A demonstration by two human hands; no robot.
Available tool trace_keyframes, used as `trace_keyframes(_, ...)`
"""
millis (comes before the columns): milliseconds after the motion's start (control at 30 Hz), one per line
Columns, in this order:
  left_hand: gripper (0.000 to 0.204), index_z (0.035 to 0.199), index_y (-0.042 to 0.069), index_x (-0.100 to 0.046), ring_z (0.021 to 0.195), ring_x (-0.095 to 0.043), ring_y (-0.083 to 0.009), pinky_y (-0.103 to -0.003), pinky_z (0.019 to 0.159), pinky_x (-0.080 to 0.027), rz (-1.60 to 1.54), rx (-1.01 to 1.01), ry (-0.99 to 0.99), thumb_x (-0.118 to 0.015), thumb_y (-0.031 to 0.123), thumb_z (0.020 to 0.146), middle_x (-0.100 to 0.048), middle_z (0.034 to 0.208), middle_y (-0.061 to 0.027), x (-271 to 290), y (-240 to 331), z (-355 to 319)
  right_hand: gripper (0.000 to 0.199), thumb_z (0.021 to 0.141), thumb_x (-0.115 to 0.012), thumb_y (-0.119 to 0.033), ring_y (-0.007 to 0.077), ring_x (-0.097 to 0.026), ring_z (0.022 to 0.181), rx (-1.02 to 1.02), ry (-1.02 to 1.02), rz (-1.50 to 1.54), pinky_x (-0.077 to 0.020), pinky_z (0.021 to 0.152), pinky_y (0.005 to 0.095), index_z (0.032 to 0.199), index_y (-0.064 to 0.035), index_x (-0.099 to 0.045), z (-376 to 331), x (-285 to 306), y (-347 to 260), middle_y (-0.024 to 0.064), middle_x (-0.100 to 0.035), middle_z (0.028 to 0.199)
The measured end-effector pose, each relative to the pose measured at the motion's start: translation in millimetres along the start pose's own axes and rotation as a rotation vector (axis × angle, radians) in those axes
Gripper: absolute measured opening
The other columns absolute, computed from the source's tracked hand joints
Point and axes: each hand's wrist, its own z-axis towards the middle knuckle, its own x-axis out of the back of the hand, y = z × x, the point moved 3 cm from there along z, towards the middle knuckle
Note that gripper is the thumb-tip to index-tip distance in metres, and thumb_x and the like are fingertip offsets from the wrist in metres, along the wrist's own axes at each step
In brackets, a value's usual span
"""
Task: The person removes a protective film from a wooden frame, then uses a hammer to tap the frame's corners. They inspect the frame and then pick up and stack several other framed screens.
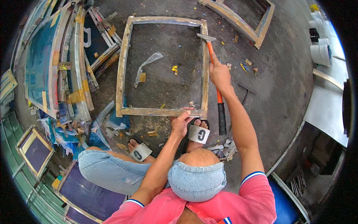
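An open wooden frame [125, 67] lies on the floor in front of me, with no sheet across its middle. At its near edge, close to the right corner, my left hand [180, 123] grips the wood with thumb on top. My right hand [220, 76] is wrapped round the orange shaft of a hammer [219, 96] with a black grip. The metal hammer head lies over the upper part of the frame's right side; whether it touches the wood I cannot tell. Inside the frame are a strip of clear film [148, 61] and yellow scraps [175, 70].
Several mesh-covered frames [43, 67] lean in a stack on the left, above crumpled film [61, 138]. Another wooden frame [238, 22] lies at the far right. A dark T-shaped thing [246, 91] shows right of my forearm. White buckets [320, 54] stand by the right-hand bench [326, 112].
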Motion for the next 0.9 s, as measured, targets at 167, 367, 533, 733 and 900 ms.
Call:
trace_keyframes(167,0.025,0.108,0.000,-0.061,0.101,-0.066,-0.0278,-0.041,0.091,-0.056,0.007,0.019,0.003,-0.065,0.006,0.084,-0.066,0.113,-0.0184,-7.1,5.1,-3.9,0.049,0.092,-0.047,-0.023,0.0455,-0.067,0.083,0.083,0.119,-0.037,-0.0535,0.077,0.0533,0.141,-0.0241,-0.048,76.8,1.8,-4.0,0.0277,-0.067,0.094)
trace_keyframes(367,0.020,0.104,0.003,-0.062,0.097,-0.067,-0.0256,-0.039,0.087,-0.057,0.034,0.004,0.045,-0.065,0.016,0.090,-0.068,0.109,-0.0155,-11.2,4.5,-2.9,0.048,0.092,-0.046,-0.022,0.0455,-0.064,0.094,0.071,0.123,0.070,-0.0507,0.086,0.0524,0.139,-0.0180,-0.050,110.5,13.8,-9.2,0.0277,-0.065,0.103)
trace_keyframes(533,0.024,0.104,0.005,-0.063,0.095,-0.068,-0.0229,-0.039,0.085,-0.057,0.062,-0.007,0.061,-0.062,0.026,0.094,-0.069,0.106,-0.0121,-4.3,0.8,1.4,0.049,0.093,-0.050,-0.020,0.0474,-0.064,0.077,0.167,0.137,-0.012,-0.0513,0.073,0.0564,0.142,-0.0212,-0.046,-1.0,-3.1,10.3,0.0282,-0.065,0.087)
trace_keyframes(733,0.023,0.106,0.006,-0.064,0.099,-0.067,-0.0201,-0.035,0.087,-0.055,0.057,0.022,0.045,-0.059,0.026,0.096,-0.071,0.104,-0.0111,-2.3,-2.1,3.3,0.058,0.092,-0.057,-0.016,0.0331,-0.062,0.054,0.013,-0.014,0.237,-0.0495,0.053,0.0467,0.147,-0.0092,-0.037,-166.1,-9.5,75.6,0.0207,-0.059,0.065)
trace_keyframes(900,0.018,0.104,0.005,-0.058,0.107,-0.062,-0.0273,-0.045,0.098,-0.049,-0.263,-0.133,-0.084,-0.058,0.000,0.087,-0.067,0.106,-0.0134,-30.2,11.7,-5.7,0.036,0.092,-0.063,-0.018,0.0143,-0.056,0.050,-0.347,0.071,0.641,-0.0458,0.046,0.0314,0.122,0.0002,-0.054,-195.3,-23.6,132.5,0.0079,-0.059,0.065)
